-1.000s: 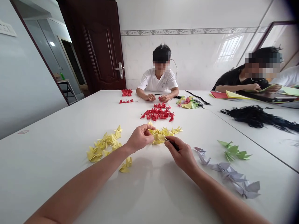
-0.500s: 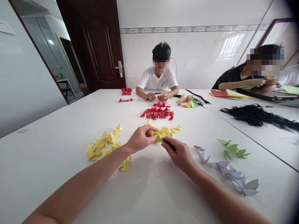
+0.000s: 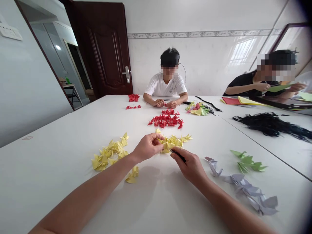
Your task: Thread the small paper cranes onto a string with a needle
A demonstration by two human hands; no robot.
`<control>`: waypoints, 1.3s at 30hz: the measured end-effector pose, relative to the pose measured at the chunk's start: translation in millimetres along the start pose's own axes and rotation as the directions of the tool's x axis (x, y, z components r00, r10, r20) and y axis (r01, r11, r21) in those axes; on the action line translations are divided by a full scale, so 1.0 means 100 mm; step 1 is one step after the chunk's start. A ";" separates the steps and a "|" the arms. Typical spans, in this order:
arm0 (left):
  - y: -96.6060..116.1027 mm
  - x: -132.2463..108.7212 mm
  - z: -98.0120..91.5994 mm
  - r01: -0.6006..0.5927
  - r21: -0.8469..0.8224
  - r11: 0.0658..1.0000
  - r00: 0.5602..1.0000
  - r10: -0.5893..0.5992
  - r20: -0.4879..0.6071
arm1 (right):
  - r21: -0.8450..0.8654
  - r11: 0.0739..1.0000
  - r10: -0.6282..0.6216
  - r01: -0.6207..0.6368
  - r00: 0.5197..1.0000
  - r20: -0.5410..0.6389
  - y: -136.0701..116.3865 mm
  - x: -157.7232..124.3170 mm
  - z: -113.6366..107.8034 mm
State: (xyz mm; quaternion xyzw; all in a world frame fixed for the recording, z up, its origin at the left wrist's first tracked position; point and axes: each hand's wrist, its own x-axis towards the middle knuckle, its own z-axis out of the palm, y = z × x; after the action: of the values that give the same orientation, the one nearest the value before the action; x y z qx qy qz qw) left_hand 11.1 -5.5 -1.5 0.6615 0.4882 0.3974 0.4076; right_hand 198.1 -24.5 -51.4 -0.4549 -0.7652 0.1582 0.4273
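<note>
The left hand is curled, and its fingers pinch a yellow paper crane at the end of a yellow row. The right hand pinches a thin black tool, and the tool's tip is right by that crane. The hands are close together, likely so both can reach the one crane, which sits between them just above the bench. More yellow cranes lie in a heap to the left. Red cranes lie farther off, with lilac cranes and green cranes to the right. Each colour has its own spot, likely to keep them apart.
</note>
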 end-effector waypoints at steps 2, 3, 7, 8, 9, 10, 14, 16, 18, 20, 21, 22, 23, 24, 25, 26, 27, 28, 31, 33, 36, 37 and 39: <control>-0.03 0.04 -0.04 -0.017 0.001 1.000 0.998 0.017 -0.055 | -0.005 1.000 0.016 -0.016 1.000 -0.005 0.02 -0.01 0.01; -0.05 0.06 -0.06 -0.023 0.001 1.000 0.996 0.023 -0.090 | -0.006 1.000 0.020 -0.020 1.000 -0.003 0.03 -0.01 0.02; -0.10 0.15 -0.21 -0.021 0.033 0.999 0.984 0.026 -0.178 | -0.024 0.999 0.040 -0.039 0.998 0.043 0.10 -0.02 0.07; -0.10 0.16 -0.27 -0.022 0.047 0.999 0.983 0.030 -0.182 | -0.031 0.998 0.049 -0.047 0.997 0.059 0.12 -0.02 0.08; -0.08 0.15 -0.33 -0.019 0.060 0.998 0.983 0.030 -0.180 | -0.037 0.998 0.058 -0.055 0.996 0.073 0.13 -0.03 0.08; -0.05 0.14 -0.41 -0.018 0.078 0.997 0.985 0.031 -0.169 | -0.042 0.997 0.066 -0.062 0.994 0.086 0.14 -0.03 0.09; 0.17 -0.05 -0.71 -0.048 0.227 0.973 0.999 0.043 0.028 | -0.062 0.994 0.096 -0.090 0.989 0.115 0.16 -0.04 0.09; 0.28 -0.20 -0.78 -0.022 0.334 0.942 0.988 -0.030 0.149 | -0.073 0.991 0.123 -0.115 0.985 0.123 0.17 -0.04 0.09; 0.34 -0.39 -0.77 0.028 0.441 0.897 0.958 -0.151 0.246 | -0.076 0.989 0.138 -0.129 0.982 0.131 0.17 -0.03 0.10; 0.32 -0.58 -0.70 0.046 0.537 0.842 0.927 -0.236 0.291 | -0.070 0.991 0.127 -0.118 0.982 0.141 0.17 -0.03 0.10; 0.29 -0.67 -0.66 0.041 0.576 0.816 0.923 -0.252 0.291 | -0.066 0.992 0.117 -0.108 0.982 0.147 0.17 -0.03 0.10; 0.25 -0.74 -0.62 0.036 0.608 0.793 0.925 -0.256 0.280 | -0.064 0.993 0.109 -0.100 0.982 0.155 0.17 -0.03 0.09; 0.21 -0.79 -0.59 0.033 0.629 0.777 0.929 -0.257 0.268 | -0.063 0.993 0.104 -0.095 0.981 0.162 0.16 -0.03 0.09; 0.17 -0.82 -0.56 0.030 0.640 0.768 0.931 -0.255 0.262 | -0.063 0.994 0.103 -0.093 0.980 0.169 0.15 -0.02 0.09; 0.14 -0.84 -0.53 0.030 0.645 0.764 0.934 -0.250 0.253 | -0.062 0.994 0.103 -0.093 0.979 0.174 0.14 -0.02 0.08; 0.13 -0.83 -0.50 0.027 0.643 0.766 0.940 -0.239 0.245 | -0.060 0.994 0.102 -0.093 0.979 0.179 0.13 -0.01 0.07; 0.12 -0.81 -0.48 0.020 0.635 0.772 0.946 -0.220 0.238 | -0.055 0.994 0.099 -0.091 0.978 0.184 0.11 -0.01 0.07; 0.13 -0.77 -0.44 0.011 0.621 0.784 0.953 -0.196 0.230 | -0.047 0.995 0.095 -0.088 0.978 0.186 0.09 -0.01 0.06; 0.14 -0.63 -0.30 -0.040 0.547 0.836 0.967 -0.105 0.231 | -0.013 0.997 0.081 -0.080 0.979 0.189 0.05 0.00 0.05; 0.12 -0.54 -0.17 -0.100 0.509 0.855 0.969 -0.033 0.246 | 0.023 0.996 0.081 -0.087 0.981 0.178 0.03 0.01 0.05; 0.03 -0.43 0.01 -0.184 0.477 0.860 0.973 0.090 0.213 | 0.108 0.982 0.140 -0.157 0.978 0.152 0.00 0.02 0.05; 0.00 -0.41 0.05 -0.194 0.459 0.867 0.975 0.121 0.184 | 0.155 0.968 0.177 -0.198 0.974 0.142 -0.01 0.02 0.05; -0.06 -0.38 0.09 -0.190 0.416 0.889 0.981 0.156 0.114 | 0.270 0.920 0.255 -0.283 0.958 0.132 -0.03 0.02 0.06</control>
State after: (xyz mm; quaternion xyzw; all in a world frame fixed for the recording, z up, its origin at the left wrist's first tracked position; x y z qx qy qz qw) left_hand 9.2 -42.5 -14.9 0.7901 0.4860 0.2901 0.2353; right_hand 190.8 -23.2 -51.8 -0.4810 -0.6837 0.3458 0.4261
